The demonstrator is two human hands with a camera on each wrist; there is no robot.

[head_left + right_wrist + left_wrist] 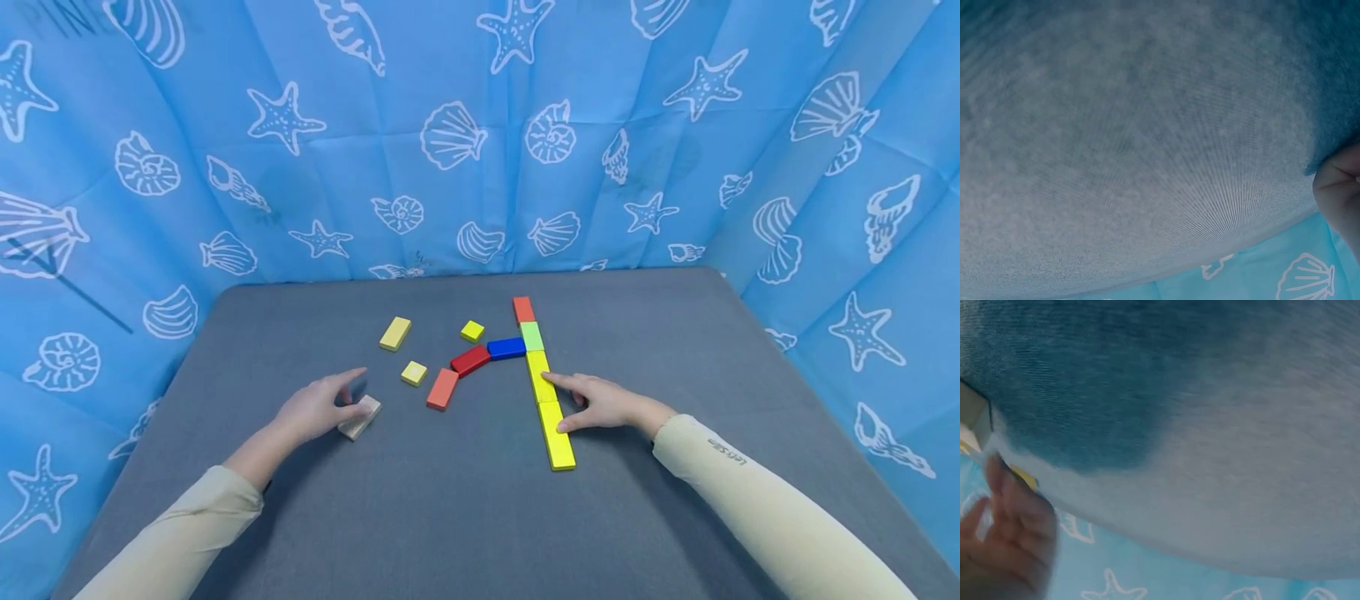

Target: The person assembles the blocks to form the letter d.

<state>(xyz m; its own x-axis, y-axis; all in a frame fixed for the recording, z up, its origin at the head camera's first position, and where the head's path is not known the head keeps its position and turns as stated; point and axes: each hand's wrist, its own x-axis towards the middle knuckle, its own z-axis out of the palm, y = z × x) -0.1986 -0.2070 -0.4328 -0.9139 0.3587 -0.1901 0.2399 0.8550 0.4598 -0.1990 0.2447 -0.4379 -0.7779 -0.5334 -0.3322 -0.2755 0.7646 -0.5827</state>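
In the head view my left hand [315,407] hovers by a pale wooden block [358,420], index finger stretched forward and thumb over the block's top end; whether they touch I cannot tell. The left wrist view shows this hand [1013,540] with its fingers apart. My right hand [603,402] lies over the right-hand row, index fingertip on one long yellow block [538,385] and thumb on the nearer yellow block [558,450]. Beyond them the row continues with a light green block [532,336] and an orange-red block [522,309]. Only an edge of the right hand [1341,190] enters the right wrist view.
A blue block [507,348], a dark red block [470,361] and a salmon block [442,389] curve leftward from the row. Left of them lie two small yellow blocks [472,331] and a pale yellow block [395,333]. A blue shell-print curtain [450,200] surrounds the grey table [450,517].
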